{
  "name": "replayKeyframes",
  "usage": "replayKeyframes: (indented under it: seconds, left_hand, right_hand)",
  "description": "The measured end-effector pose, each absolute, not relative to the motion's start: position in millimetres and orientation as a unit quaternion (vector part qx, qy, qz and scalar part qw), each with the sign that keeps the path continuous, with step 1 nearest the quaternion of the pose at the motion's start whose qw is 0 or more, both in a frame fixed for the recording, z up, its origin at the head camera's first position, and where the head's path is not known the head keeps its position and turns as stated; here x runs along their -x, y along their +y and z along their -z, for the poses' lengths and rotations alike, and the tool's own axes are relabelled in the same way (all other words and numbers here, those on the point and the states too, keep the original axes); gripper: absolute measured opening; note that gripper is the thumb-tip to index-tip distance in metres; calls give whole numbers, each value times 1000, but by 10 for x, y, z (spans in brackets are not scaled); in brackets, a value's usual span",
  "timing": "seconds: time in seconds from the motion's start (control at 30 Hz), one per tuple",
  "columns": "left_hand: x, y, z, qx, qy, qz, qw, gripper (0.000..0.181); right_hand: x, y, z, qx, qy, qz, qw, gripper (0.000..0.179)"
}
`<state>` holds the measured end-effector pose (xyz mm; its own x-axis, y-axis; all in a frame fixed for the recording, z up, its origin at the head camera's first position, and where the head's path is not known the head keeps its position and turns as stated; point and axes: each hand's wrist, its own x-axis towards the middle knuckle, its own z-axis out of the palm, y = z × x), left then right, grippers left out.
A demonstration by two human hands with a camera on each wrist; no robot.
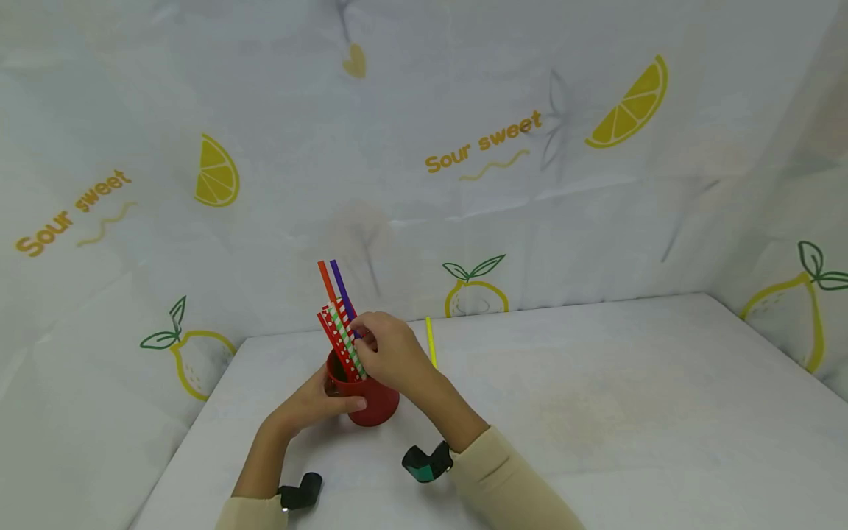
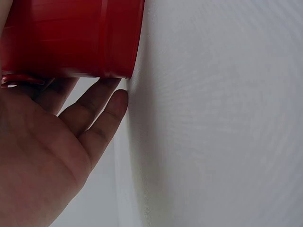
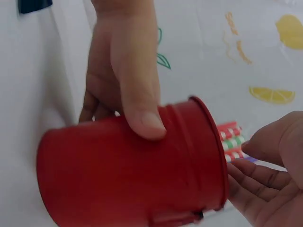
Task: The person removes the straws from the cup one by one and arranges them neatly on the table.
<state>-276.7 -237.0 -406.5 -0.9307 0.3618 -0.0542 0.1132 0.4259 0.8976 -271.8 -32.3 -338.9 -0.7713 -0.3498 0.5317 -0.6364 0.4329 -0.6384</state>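
Note:
A small red bucket stands upright on the white table. My left hand grips its side, with the thumb across the front; in the left wrist view the fingers of this hand reach under its far side. Several straws lean out of its mouth: red-and-white and green-striped straws, an orange straw and a purple straw. At the rim, my right hand pinches among the straws with curled fingers. The right wrist view shows its thumb and fingertips around the striped straws; which straw they hold is unclear.
A yellow straw shows behind my right wrist, its lower end hidden. The white table extends to the right. A white sheet printed with lemons hangs behind it. Black wrist cameras sit below both hands.

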Motion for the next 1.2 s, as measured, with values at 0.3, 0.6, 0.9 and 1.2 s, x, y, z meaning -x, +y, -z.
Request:
replayKeyframes:
  seconds: [0.3,0.6,0.9,1.2]
  left_hand:
    - [2760,-2396,4068,-161,842,-502,116,91]
    - [2765,-2399,4083,-168,839,-505,117,78]
    - [2735,-2401,4055,-144,847,-498,119,77]
    - [2743,-2395,4056,-140,850,-494,117,76]
  right_hand:
    - [2602,-518,3474,-306,-883,-329,137,35]
    - [2582,-516,3476,-352,-882,-293,110,28]
    - [2639,-468,3457,-380,-871,-307,52,26]
    - [2665,-406,3444,-390,-854,-344,-19,17]
